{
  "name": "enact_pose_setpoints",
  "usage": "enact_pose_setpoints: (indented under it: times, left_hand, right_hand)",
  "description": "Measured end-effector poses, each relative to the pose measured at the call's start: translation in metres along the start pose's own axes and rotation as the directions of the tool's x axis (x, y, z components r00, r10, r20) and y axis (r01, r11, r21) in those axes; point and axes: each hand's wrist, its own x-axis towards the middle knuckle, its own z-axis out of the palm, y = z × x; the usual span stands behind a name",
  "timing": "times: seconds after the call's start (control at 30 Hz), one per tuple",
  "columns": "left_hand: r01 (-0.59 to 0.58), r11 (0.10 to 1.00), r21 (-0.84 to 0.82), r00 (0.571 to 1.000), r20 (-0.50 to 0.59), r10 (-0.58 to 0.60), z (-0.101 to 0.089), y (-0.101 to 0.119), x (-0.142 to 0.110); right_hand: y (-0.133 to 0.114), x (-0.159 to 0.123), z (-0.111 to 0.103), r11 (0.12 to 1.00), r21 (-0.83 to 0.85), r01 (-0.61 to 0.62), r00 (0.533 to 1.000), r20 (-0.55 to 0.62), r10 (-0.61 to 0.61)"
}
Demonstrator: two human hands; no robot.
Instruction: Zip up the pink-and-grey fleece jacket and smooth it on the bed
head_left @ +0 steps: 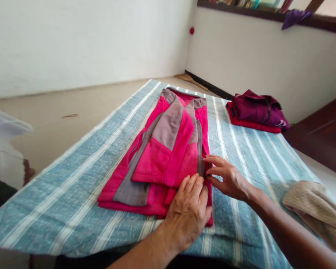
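A pink and grey fleece jacket [168, 149] lies folded lengthwise on a blue striped cloth [72, 194], its sleeves laid over the body. My left hand [189, 213] rests flat on the jacket's near right corner, fingers together and stretched out. My right hand [226, 177] is at the jacket's right edge, its fingertips pinching the hem near the grey zip strip.
A folded maroon garment on a red one [257, 112] sits at the far right of the cloth. A beige knitted item [316, 209] lies near my right forearm. White fabric [2, 149] shows at the left edge. Walls stand behind.
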Motion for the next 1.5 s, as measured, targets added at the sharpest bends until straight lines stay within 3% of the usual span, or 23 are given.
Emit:
enact_pose_setpoints:
  times: [0.3, 0.47, 0.93, 1.23, 1.5]
  left_hand:
    - [0.003, 1.0, 0.011, 1.0, 0.002, -0.003, -0.002, 0.001, 0.0]
    - [0.005, 1.0, 0.012, 1.0, 0.007, -0.005, -0.002, 0.001, 0.001]
    - [-0.004, 1.0, 0.02, 1.0, -0.006, 0.004, -0.002, 0.001, 0.001]
    - [0.008, 1.0, -0.013, 1.0, 0.0, -0.008, -0.003, 0.0, 0.001]
    - [0.013, 1.0, -0.012, 1.0, 0.003, -0.012, -0.004, -0.001, 0.003]
  right_hand:
    - [0.003, -0.002, 0.003, 0.985, 0.127, -0.119, 0.991, -0.037, 0.125]
    - [0.007, -0.002, 0.004, 0.981, 0.149, -0.122, 0.992, -0.002, 0.124]
    - [0.004, -0.008, 0.011, 0.989, 0.118, -0.094, 0.987, -0.117, 0.107]
    - [-0.012, -0.03, 0.016, 0.969, 0.175, -0.177, 0.952, -0.221, 0.213]
    - [-0.023, -0.042, 0.021, 0.997, -0.014, -0.071, 0.967, -0.248, 0.065]
